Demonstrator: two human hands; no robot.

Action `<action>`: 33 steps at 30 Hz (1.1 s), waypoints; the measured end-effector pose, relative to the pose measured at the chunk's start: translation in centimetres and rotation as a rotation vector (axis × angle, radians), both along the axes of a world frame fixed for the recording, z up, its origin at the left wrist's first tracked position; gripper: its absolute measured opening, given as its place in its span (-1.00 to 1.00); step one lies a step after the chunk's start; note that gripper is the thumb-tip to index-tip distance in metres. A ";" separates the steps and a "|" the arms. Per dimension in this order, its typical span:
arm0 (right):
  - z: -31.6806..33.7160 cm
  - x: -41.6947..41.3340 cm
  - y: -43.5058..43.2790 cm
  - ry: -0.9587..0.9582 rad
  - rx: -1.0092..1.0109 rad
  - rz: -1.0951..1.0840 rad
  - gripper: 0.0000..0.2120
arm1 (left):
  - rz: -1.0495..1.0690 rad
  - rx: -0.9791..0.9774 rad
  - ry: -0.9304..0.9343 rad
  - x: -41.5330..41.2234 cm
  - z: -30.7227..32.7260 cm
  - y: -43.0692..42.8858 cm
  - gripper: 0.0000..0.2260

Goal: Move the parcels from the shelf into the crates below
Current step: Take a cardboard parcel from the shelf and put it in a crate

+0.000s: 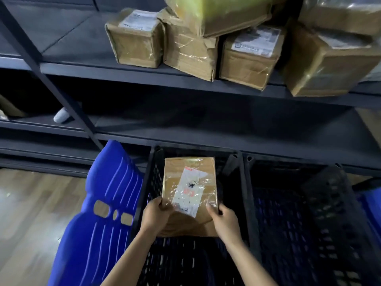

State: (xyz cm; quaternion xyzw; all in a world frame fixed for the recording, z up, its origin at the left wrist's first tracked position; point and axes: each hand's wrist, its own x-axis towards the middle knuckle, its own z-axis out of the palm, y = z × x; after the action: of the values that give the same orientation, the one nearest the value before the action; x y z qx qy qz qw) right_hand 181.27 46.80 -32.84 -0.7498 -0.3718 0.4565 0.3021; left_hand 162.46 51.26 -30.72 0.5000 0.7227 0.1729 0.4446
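A taped brown cardboard parcel point(189, 182) with a white label is held over the black crate point(153, 174) in the middle. My left hand point(154, 215) grips its near left corner and my right hand point(223, 220) grips its near right corner. Its far end tips down into the crate. On the dark shelf point(144, 74) above stand several more taped brown parcels, among them a small one point(134, 42) at the left and a labelled one point(249, 58) further right. A green-wrapped parcel point(218, 11) lies on top of them.
A second black crate point(309, 213) stands to the right of the first. A blue plastic crate point(103, 213) leans at the left, over a wooden floor point(31, 213). A lower shelf point(206, 133) runs just behind the crates. A white object point(61, 115) lies on it at the left.
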 end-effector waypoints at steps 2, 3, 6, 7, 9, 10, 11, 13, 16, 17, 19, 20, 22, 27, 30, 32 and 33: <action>-2.4 -0.5 1.0 0.014 -0.045 0.004 -0.49 | 0.021 -0.015 0.029 0.1 -1.8 0.8 -0.92; -3.5 -0.7 1.4 0.013 -0.057 0.008 -0.51 | 0.026 -0.005 0.047 0.1 -2.7 1.2 -0.86; -6.1 -1.6 2.3 -0.012 -0.070 -0.004 -0.60 | 0.057 0.038 0.093 0.0 -5.3 2.1 -0.64; -7.0 -1.9 2.6 -0.019 -0.077 -0.028 -0.58 | 0.059 0.032 0.111 0.0 -6.2 2.4 -0.62; -8.3 -2.6 3.4 -0.030 -0.112 -0.050 -0.50 | 0.057 0.017 0.149 0.2 -7.6 2.9 -0.63; -8.8 -3.0 3.8 -0.036 -0.138 -0.053 -0.49 | 0.067 0.014 0.143 0.4 -8.3 3.1 -0.63; -9.3 -3.3 4.2 -0.035 -0.167 -0.056 -0.53 | 0.085 0.009 0.122 0.6 -8.9 3.4 -0.61; -10.6 -3.6 5.0 -0.035 -0.194 -0.081 -0.65 | 0.108 0.004 0.097 1.1 -9.8 3.9 -0.56; -11.8 -3.9 5.9 0.000 -0.215 -0.152 -0.73 | 0.120 0.088 0.094 1.3 -11.0 4.6 -0.52; -12.1 -4.0 6.1 -0.002 -0.215 -0.169 -0.74 | 0.122 0.103 0.105 1.3 -11.3 5.0 -0.51; -12.5 -4.2 6.5 -0.018 -0.199 -0.182 -0.75 | 0.126 0.090 0.120 1.3 -11.4 5.6 -0.48; -12.7 -4.3 6.5 -0.028 -0.178 -0.183 -0.74 | 0.124 0.091 0.128 1.4 -11.5 5.7 -0.47; -13.0 -4.3 6.4 -0.031 -0.153 -0.181 -0.76 | 0.100 0.143 0.178 1.5 -11.5 5.6 -0.46; -13.3 -4.1 6.3 0.011 -0.164 -0.174 -0.76 | -0.020 0.193 0.273 1.9 -12.3 4.6 -0.55; -13.1 -4.1 6.5 0.015 -0.133 -0.141 -0.74 | -0.069 0.179 0.332 2.2 -12.9 4.2 -0.58; -12.6 -4.2 6.6 -0.017 -0.150 -0.116 -0.68 | -0.100 0.132 0.311 2.1 -12.5 4.0 -0.57; -12.2 -4.2 6.7 -0.039 -0.171 -0.090 -0.64 | -0.109 0.111 0.294 2.1 -12.2 3.9 -0.57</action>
State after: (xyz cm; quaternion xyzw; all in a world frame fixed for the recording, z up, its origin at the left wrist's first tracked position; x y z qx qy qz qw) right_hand 177.09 53.46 -45.05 -0.7976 -0.3030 0.4577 0.2499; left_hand 164.55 55.15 -42.94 0.5824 0.7411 0.1131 0.3143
